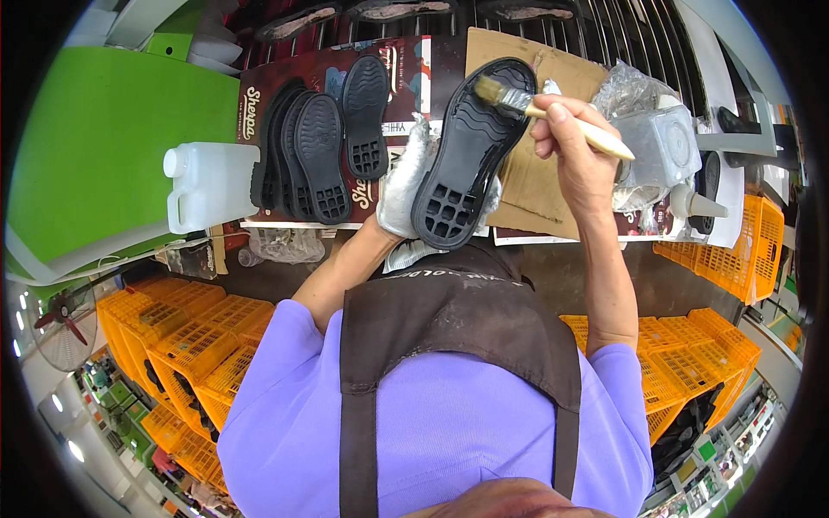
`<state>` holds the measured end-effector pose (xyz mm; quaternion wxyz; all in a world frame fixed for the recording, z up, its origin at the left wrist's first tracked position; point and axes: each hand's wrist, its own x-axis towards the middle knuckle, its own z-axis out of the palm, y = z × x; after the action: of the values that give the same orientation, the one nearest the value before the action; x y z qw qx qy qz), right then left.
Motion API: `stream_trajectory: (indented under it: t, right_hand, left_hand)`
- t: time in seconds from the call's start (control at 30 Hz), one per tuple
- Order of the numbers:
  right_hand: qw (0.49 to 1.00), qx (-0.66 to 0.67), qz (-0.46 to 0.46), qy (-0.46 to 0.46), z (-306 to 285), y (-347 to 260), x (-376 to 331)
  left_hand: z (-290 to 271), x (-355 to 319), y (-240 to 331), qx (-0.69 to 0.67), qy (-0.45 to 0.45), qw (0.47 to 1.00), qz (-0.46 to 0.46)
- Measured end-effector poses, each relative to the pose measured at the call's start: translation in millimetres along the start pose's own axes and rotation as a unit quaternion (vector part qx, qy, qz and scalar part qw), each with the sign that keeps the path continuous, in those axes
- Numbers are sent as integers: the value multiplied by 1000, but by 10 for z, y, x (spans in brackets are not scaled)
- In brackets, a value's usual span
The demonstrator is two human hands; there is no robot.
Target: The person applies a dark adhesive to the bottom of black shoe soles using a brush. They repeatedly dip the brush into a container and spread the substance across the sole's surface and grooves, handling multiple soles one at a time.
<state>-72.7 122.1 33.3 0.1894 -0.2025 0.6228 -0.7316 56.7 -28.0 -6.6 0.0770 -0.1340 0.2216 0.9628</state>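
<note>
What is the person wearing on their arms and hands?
The left hand wears a whitish, worn-looking work glove. The right hand is bare, with no glove. Both arms come out of short lilac sleeves, and the forearms are uncovered. A dark brown apron with straps lies over the shirt.

1. The left hand (pixel 404 186), in a pale glove, is mostly hidden behind the black shoe sole (pixel 471 151) it holds.
2. Beyond the right hand (pixel 570 138), the metal tin (pixel 661 147) sits wrapped in crumpled plastic, its contents unseen.
3. Above both hands, three soles (pixel 401 10) are cut by the picture's edge.
</note>
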Motion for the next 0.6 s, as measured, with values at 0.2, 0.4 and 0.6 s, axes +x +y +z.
stream_trajectory:
  t: [0.2, 0.4, 0.6]
  right_hand:
    - [997, 16, 69, -44, 95, 21, -136]
    - [990, -2, 115, -79, 159, -55, -290]
    - [980, -6, 160, -119, 109, -81, -277]
  left_hand:
    - [-56, 38, -3, -32, 28, 999, -15]
    - [-84, 82, 65, 9, -1, 999, -36]
    - [-101, 118, 57, 8, 27, 999, -24]
